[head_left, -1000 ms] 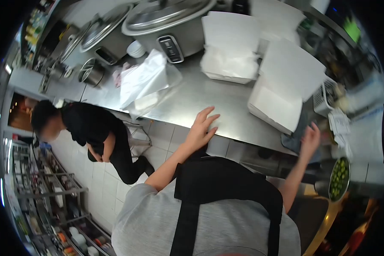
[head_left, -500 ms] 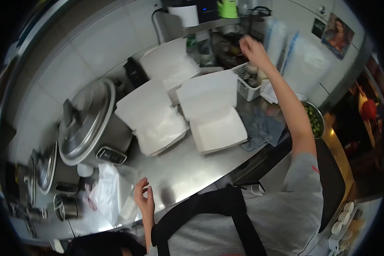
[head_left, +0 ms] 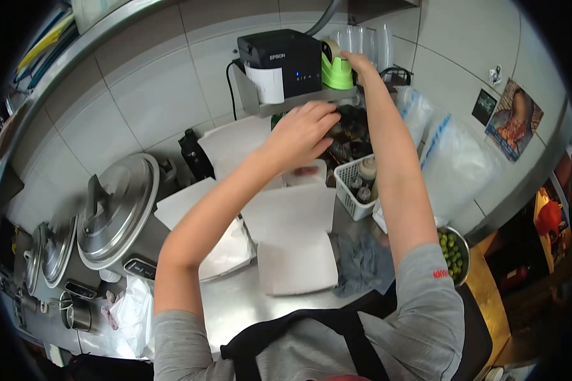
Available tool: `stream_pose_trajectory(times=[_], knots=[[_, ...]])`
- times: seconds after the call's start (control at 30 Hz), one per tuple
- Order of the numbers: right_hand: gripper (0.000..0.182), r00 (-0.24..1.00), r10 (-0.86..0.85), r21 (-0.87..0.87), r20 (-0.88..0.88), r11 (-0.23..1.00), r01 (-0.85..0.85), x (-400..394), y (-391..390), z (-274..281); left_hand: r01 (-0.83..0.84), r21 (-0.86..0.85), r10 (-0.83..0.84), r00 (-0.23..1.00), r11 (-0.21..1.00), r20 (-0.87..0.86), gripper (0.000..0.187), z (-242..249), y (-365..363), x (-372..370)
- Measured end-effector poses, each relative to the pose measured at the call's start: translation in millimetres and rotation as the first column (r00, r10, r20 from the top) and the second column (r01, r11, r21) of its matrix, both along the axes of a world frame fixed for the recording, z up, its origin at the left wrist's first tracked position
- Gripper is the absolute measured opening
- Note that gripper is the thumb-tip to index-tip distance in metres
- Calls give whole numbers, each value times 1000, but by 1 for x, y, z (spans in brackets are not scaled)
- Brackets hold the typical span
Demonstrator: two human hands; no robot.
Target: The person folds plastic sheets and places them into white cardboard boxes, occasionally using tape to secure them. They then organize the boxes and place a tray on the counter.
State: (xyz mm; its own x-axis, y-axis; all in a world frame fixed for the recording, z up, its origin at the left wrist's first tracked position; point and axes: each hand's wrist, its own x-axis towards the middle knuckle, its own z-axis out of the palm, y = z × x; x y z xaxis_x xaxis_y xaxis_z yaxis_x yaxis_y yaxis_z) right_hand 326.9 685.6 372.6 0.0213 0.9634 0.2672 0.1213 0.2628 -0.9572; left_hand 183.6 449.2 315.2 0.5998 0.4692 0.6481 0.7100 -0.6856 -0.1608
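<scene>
My right hand [head_left: 360,65] is at the right end of a lime-green tape dispenser [head_left: 337,73] on the shelf, its fingertips together against it. Whatever they may pinch is too small to make out. A roll of tape [head_left: 331,48] sits in the dispenser. Lower and to the left, my left hand [head_left: 306,131] hangs open, fingers curved and thumb apart, holding nothing visible. It is above a small tray with reddish contents [head_left: 306,172]. Open white cardboard boxes stand below: a front box [head_left: 297,267], a left box [head_left: 227,254] partly behind my forearm, and a back box [head_left: 232,147].
A black Epson printer [head_left: 279,57] stands on the metal shelf. A white basket of bottles [head_left: 356,190], a grey cloth [head_left: 364,263] and a bowl of green pieces [head_left: 452,254] are at the right. Large lidded pots [head_left: 117,216] and a white plastic bag [head_left: 135,311] are at the left.
My right hand has moved up from above the basket to the tape dispenser. My left hand has risen from the counter's front edge to the shelf area. The view has tilted upward.
</scene>
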Motion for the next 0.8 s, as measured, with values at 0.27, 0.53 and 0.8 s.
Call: stream_pose_trajectory(times=[0.27, 0.53, 0.8], knots=[[17, 856, 212, 246, -472, 964, -104, -9, 21, -21, -232, 311, 348, 849, 922, -398, 59, 13, 141, 26], [17, 731, 203, 352, -652, 934, 54, -3, -27, -40, -282, 314, 390, 844, 906, -367, 65, 6, 138, 26], [18, 864, 103, 470, -492, 867, 165, 0, -3, -73, -277, 304, 381, 847, 911, -371, 66, 6, 138, 27]])
